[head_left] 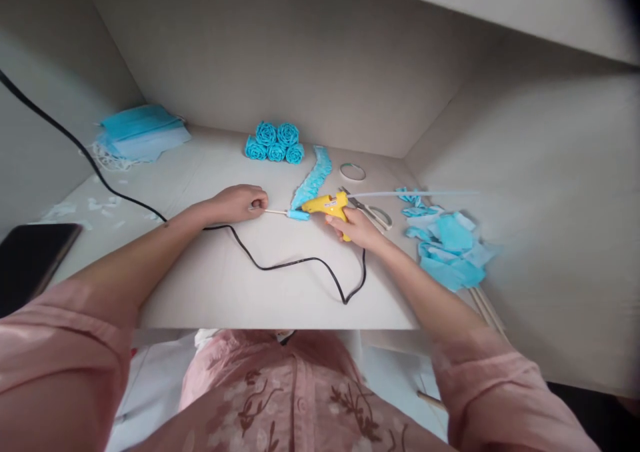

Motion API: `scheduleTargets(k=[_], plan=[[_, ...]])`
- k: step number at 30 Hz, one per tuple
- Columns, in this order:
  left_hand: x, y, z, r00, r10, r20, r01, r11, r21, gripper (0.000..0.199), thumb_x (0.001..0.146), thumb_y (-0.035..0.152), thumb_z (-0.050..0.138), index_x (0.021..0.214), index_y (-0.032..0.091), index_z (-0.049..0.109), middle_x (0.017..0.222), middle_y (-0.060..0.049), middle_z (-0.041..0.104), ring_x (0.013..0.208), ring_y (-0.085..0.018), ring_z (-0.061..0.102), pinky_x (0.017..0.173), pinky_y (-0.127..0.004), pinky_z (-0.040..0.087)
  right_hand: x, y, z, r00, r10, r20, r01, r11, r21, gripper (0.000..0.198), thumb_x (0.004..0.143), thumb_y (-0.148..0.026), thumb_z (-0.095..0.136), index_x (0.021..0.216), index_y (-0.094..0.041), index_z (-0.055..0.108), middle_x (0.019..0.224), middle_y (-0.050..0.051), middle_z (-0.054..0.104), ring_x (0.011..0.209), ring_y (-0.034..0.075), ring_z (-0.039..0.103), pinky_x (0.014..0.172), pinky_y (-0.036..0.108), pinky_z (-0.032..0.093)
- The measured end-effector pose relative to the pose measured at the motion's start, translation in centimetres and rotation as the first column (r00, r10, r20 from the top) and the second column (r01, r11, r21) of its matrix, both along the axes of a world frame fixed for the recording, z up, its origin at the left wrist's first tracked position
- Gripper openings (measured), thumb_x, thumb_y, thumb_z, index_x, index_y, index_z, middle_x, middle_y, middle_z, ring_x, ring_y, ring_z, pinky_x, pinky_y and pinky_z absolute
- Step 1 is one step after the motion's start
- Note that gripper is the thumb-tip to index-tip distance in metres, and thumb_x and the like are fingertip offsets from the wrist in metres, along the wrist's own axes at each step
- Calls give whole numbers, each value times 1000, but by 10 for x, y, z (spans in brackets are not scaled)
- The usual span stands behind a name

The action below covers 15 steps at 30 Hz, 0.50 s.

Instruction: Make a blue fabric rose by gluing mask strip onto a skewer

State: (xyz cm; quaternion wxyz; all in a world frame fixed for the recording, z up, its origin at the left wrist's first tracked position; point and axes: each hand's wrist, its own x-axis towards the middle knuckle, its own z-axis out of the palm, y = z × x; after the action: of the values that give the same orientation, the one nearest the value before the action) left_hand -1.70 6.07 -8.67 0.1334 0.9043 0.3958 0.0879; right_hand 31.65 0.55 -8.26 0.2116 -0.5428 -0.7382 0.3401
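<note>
My left hand (241,204) is closed on a thin wooden stick (275,211), which points to the right. Around the stick's far end is a small blue roll (299,215), joined to a ruffled blue strip (315,175) that stretches away toward the back wall. In my right hand (356,227) is a yellow glue gun (327,205), its nozzle at the strip just above the roll. Whether the nozzle touches the strip, I cannot tell. A long clear glue stick (415,193) juts out of the gun's rear. Behind my right hand lie scissors (377,216).
Several rolled blue flowers (277,143) are stacked at the back. Face masks (143,132) lie back left, blue scraps (450,245) at right, a tape ring (353,171) behind the gun. A black cord (293,263) crosses the table; a dark phone-like slab (35,259) sits at left.
</note>
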Motion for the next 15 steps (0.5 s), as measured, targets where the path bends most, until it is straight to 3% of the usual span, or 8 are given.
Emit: scheduleTargets(k=[6,15], plan=[[0,-1,-8,999,35,27,-36,998,43,17,87,28,47,89,21,63,92,-3,68,84,-18,61,74,-28,41,3,-9,0,998,-44,39,41,996,84,46,87,-64,54,67,-22,53,53,1,62,50,16,59,52,27,44],[-1,-1,-11,997,32,73,-34,999,25,15,87,26,48,86,20,62,91,-3,68,83,-18,61,75,-28,41,6,-13,4,995,-99,-30,101,992,69,50,83,-71,55,70,-22,55,55,2,62,50,17,59,53,29,46]])
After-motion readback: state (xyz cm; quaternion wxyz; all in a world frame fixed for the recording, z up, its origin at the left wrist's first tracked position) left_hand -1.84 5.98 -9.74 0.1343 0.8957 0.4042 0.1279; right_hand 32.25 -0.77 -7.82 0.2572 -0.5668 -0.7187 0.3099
